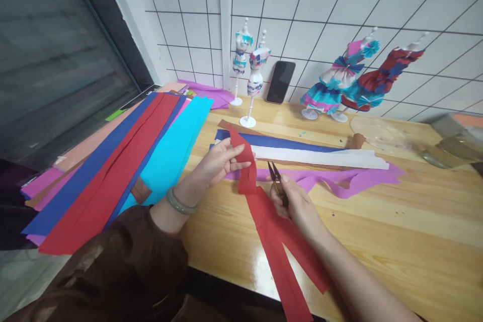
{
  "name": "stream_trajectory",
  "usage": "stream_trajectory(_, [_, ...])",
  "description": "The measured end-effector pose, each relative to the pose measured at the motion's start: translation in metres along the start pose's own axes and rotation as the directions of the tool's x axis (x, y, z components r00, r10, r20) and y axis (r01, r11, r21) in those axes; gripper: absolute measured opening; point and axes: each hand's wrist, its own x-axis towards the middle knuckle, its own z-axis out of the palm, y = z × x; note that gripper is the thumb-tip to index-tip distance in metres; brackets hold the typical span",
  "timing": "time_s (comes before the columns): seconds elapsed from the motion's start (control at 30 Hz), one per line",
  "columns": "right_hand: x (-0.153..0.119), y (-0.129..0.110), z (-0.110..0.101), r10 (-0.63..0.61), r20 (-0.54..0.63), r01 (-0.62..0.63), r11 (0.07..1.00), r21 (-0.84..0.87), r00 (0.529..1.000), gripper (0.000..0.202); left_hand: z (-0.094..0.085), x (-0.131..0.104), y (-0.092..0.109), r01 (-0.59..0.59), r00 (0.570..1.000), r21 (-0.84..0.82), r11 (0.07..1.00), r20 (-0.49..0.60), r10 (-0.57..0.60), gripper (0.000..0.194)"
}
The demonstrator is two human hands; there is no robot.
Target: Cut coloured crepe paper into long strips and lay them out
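My left hand (221, 162) pinches the upper end of a red crepe paper strip (271, 236) between thumb and fingers. The strip bends below the fingers and splits into two lengths, one hanging over the table's front edge. In my right hand (300, 206) is a small pair of dark thread snips (277, 181), blades pointing up and slightly apart. Those blades are just right of the red paper and do not appear to touch it. Behind both hands lie a white paper strip (320, 156), a blue strip (279, 142) and a purple strip (354, 181).
Long paper sheets, with a red one (124, 161) and a turquoise one (177, 146), are piled at the left. Two small dress forms (255, 80), a phone (280, 82) and two dressed forms (332, 85) stand along the tiled wall. A glass jar (451, 150) is at the right.
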Motion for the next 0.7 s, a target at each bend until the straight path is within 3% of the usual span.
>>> stream_trajectory(0.23, [-0.0008, 0.0022, -0.0006, 0.103, 0.176, -0.141, 0.965, 0.22, 0.979, 0.037, -0.0016, 0.0011, -0.003, 0.027, 1.0, 0.054, 0.998, -0.005, -0.026, 0.026])
stream_trajectory(0.43, [-0.0057, 0.0019, 0.0001, 0.083, 0.268, -0.129, 0.979, 0.158, 0.96, 0.041, -0.0016, 0.0003, -0.0074, 0.073, 0.996, 0.142, 0.987, -0.053, -0.066, 0.032])
stream_trajectory(0.7, [-0.0068, -0.0016, -0.0017, 0.1, 0.307, -0.148, 0.98, 0.135, 0.946, 0.043, 0.0028, -0.0046, -0.0033, 0.074, 0.993, 0.244, 0.967, 0.074, -0.094, 0.031])
